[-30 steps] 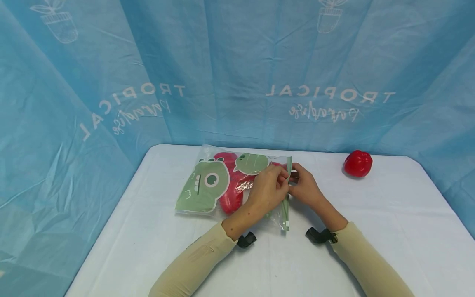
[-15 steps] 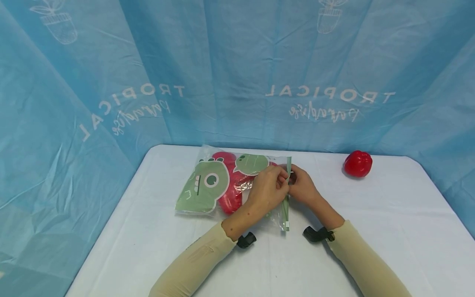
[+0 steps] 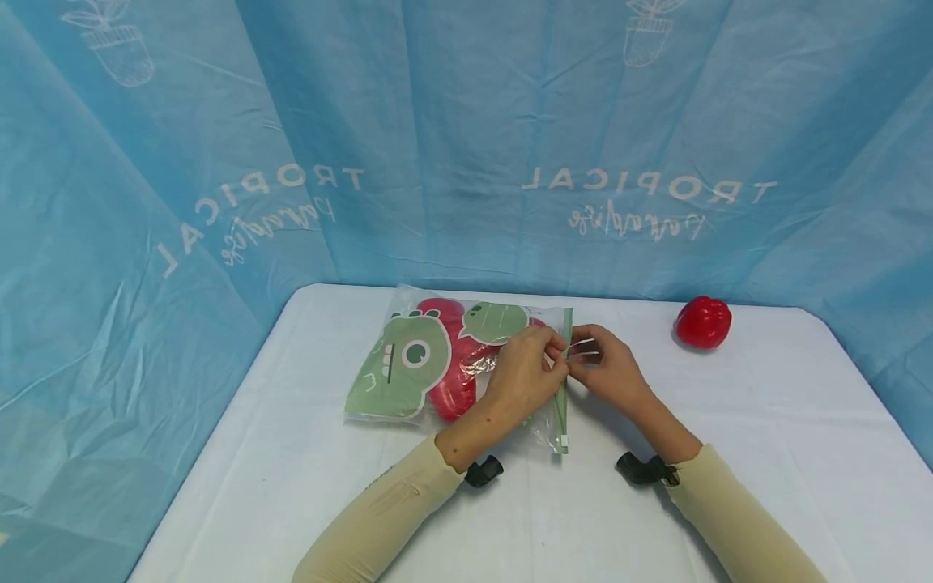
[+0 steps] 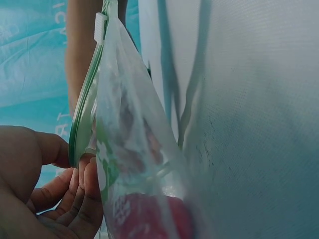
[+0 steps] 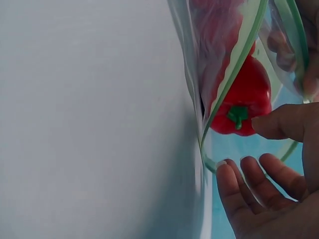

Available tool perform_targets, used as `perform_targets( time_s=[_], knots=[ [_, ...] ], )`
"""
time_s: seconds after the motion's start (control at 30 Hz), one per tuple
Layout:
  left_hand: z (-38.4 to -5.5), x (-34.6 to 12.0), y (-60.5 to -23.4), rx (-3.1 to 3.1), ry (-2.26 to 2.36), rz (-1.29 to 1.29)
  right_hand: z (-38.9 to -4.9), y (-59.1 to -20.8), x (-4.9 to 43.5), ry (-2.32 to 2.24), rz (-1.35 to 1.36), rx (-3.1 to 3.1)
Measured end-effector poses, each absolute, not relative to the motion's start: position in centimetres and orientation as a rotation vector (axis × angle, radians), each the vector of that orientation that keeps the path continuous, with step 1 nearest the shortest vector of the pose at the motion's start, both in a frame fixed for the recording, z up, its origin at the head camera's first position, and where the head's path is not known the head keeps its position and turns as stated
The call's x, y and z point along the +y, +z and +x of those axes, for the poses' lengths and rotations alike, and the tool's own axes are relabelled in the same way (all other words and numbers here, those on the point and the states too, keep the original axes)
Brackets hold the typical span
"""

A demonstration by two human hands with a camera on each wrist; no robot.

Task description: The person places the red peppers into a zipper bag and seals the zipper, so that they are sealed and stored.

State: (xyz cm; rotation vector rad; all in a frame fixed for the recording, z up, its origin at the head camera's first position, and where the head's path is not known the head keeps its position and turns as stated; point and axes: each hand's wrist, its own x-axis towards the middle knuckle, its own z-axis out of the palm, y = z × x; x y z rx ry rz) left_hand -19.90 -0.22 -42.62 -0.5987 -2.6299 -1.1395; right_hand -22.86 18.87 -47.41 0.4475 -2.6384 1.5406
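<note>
Spreading wider than half a second ago, right hand (image 3: 608,368) is at the green rim (image 3: 568,320) of the bag (image 3: 437,356), thumb apart from bent fingers, gripping nothing discernible. Left hand (image 3: 522,372) pinches the rim as before, bag stretching to its 9 o'clock. Loose red pepper (image 3: 703,322) sits unmoved at the right hand's 2 o'clock. Right wrist view alone shows the green stem (image 5: 238,115) of a bagged pepper (image 5: 254,87).

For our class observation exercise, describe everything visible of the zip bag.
The zip bag looks like clear plastic, printed with green cartoon creatures. It lies on the white table, holding red contents, including a bell pepper with a green stem. Its mouth gapes; a white slider sits at the near end of its green zip strip. The left hand pinches the strip; the right hand is at the mouth.
</note>
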Motion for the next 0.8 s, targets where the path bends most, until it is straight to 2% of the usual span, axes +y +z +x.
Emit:
perform_targets(
  time_s=[0.4, 0.8],
  knots=[
    [-19.9, -0.2, -42.7, -2.635, -1.141, -0.592, -21.3, -46.4, 21.8, 1.391, 0.495, -2.585],
    [-19.8, -0.2, -42.8, -2.64, -1.15, -0.59, -20.7, -46.0, 25.9, 1.34, 0.399, -2.534]
  ],
)
